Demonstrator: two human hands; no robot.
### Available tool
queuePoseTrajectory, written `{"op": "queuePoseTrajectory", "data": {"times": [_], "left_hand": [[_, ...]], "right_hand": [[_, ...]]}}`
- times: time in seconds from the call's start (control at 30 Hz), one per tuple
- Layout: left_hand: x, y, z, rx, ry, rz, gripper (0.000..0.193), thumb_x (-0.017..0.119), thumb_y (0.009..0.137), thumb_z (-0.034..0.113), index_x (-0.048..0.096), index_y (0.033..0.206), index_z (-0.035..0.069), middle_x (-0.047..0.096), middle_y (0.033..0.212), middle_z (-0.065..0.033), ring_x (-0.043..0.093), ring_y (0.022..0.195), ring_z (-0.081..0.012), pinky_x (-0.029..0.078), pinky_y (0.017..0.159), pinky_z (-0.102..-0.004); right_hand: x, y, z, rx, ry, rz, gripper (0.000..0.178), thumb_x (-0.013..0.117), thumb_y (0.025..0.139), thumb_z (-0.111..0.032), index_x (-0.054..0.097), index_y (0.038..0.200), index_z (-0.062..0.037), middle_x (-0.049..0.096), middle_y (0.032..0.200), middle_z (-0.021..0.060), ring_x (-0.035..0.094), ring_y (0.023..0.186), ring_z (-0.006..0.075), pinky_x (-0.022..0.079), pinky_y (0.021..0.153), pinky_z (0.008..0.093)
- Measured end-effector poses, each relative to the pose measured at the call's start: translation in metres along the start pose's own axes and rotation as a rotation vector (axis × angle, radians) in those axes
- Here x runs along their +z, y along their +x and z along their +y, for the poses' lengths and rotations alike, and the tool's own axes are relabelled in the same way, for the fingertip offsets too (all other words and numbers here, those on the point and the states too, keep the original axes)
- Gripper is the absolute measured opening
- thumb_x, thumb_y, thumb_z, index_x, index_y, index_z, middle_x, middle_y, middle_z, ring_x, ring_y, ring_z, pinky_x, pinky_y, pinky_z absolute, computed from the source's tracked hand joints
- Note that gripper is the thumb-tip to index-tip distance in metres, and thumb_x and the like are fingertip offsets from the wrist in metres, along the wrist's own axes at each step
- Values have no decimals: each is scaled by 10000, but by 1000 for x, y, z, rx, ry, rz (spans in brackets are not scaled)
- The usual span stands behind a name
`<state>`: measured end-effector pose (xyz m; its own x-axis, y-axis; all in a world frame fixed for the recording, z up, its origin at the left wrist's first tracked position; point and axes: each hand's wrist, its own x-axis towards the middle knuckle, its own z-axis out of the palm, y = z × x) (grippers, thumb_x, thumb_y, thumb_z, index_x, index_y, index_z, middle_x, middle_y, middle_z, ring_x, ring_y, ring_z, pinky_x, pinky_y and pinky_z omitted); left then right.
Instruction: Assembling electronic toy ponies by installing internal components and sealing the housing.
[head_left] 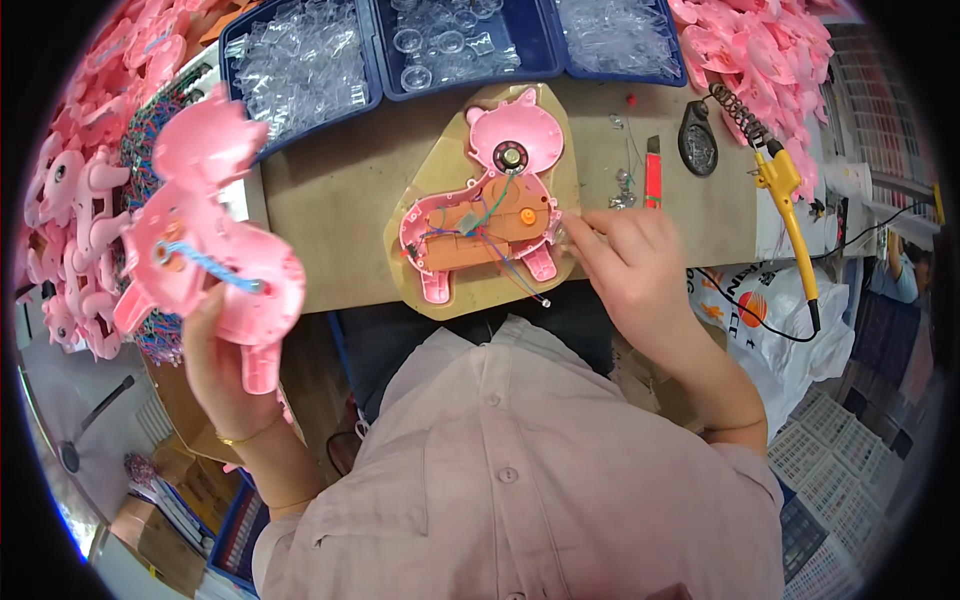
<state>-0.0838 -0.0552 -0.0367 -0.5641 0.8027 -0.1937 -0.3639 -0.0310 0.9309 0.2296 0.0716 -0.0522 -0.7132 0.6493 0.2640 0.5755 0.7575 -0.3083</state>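
Observation:
My left hand [207, 350] grips a pink animal-shaped toy shell half [280, 300], raised at the left with its hollow side showing. A blue strap [205, 262] runs across the inside of that shell. On a tan shaped board [445, 145] lies a matching pink shell half [538, 140], holding a round speaker [511, 157], a brown housing [490, 240] and coloured wires. My right hand [635, 265] is closed, fingertips pinched on a small clear plastic part [560, 234] at the right edge of this lying shell.
Blue bins [384, 90] of clear plastic parts line the back. Pink shells [755, 60] are heaped on both sides. At the right are a red cutter [653, 172], small metal parts [624, 190], a black oval object [698, 138] and a yellow soldering iron [795, 215] in a coil holder.

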Motion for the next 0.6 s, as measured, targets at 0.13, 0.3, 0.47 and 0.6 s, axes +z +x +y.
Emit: {"op": "queuePoseTrajectory", "data": {"times": [0.13,0.3,0.47,0.6], "left_hand": [[10,-3,-9,-74,19,-74,338,514,882,127,521,1144,-85,609,1063,-143,607,982,-214,475,884,-343],[56,13,3,-228,76,-169,309,533,901,122,510,1153,-56,625,1037,-129,634,910,-189,504,825,-321],[55,13,-24,-263,60,-170,263,578,906,143,540,1120,-5,633,1020,-75,628,865,-122,511,765,-267],[72,7,-33,-247,174,-311,335,621,858,48,513,1165,-31,606,1086,-86,595,946,-120,503,784,-265]], "right_hand": [[-6,-1,9,-146,18,-20,353,690,705,-30,632,1053,-53,582,1008,90,559,845,238,440,690,359],[2,12,-4,-613,-37,-15,292,656,719,-75,664,1009,-112,562,1115,62,549,901,166,446,702,291],[2,28,-18,-542,165,-271,161,686,735,-100,655,893,-106,618,969,17,575,746,173,450,633,295],[18,39,-22,-188,555,-182,117,704,730,-66,642,828,-47,617,789,48,579,657,196,450,597,310]]}}
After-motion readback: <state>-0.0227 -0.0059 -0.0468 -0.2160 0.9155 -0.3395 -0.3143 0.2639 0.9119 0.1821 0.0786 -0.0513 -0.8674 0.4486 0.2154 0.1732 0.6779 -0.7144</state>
